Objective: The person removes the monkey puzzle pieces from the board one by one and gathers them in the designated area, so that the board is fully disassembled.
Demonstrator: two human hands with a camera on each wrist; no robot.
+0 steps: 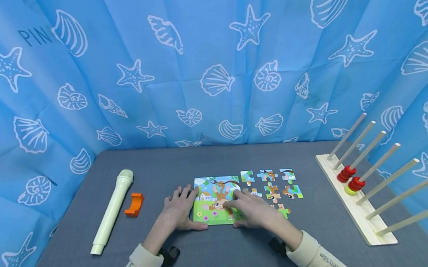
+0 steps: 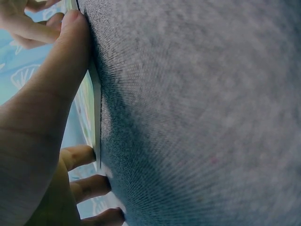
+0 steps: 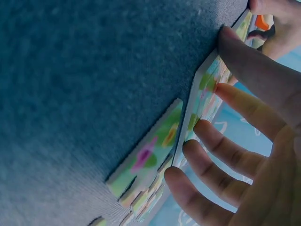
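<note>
A square jigsaw puzzle board [image 1: 210, 214] with a hanging monkey, a house and flowers on it lies flat on the table. My left hand [image 1: 180, 208] rests at its left side, fingers spread along that edge and thumb along the front edge. The left wrist view shows this thumb [image 2: 70, 52] against the board's rim. My right hand [image 1: 254, 209] leans over the right side, index fingertip touching the picture and thumb at the front edge. Loose puzzle pieces [image 1: 293, 191] lie just right of the board, some partly hidden by the right hand.
At the left lie a pale green toy microphone [image 1: 111, 211] and an orange curved block [image 1: 135, 205]. A wooden peg rack [image 1: 361, 210] with red and yellow beads [image 1: 355, 185] stands at the right. A blue shell-patterned curtain [image 1: 211, 70] hangs behind the grey table [image 1: 158, 164].
</note>
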